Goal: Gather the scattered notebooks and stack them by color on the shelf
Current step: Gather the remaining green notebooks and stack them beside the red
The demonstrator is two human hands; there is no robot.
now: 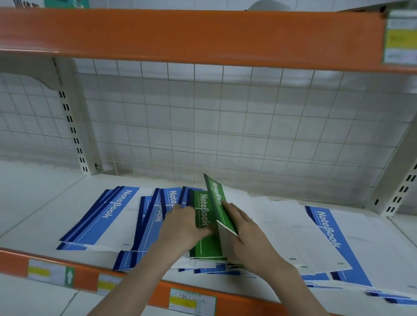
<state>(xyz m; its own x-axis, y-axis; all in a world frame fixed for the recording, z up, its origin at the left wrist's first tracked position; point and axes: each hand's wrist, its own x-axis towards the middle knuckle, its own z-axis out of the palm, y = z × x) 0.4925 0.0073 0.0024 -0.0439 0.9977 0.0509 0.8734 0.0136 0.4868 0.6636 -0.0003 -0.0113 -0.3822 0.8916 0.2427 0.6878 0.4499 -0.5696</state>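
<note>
White shelf (28,210) w/ wire-grid back: right hand (244,227) pinches a tilted green notebook (218,205) at centre; left hand (186,223) presses flat on the green stack (206,243). Blue notebooks (106,215) lie scattered left & right. Sorting greens; next, prob. square it onto the stack.

Even, diffuse light from above, no hard shadows; faint soft shade under the orange metal shelf beam (185,34). Mild glare on the white shelf board (28,208). Strong wide-angle bowing at the edges. Motion blur throughout; yellow-and-white price labels (412,38) unreadable, the white wire-grid back panel (229,125) soft.
</note>
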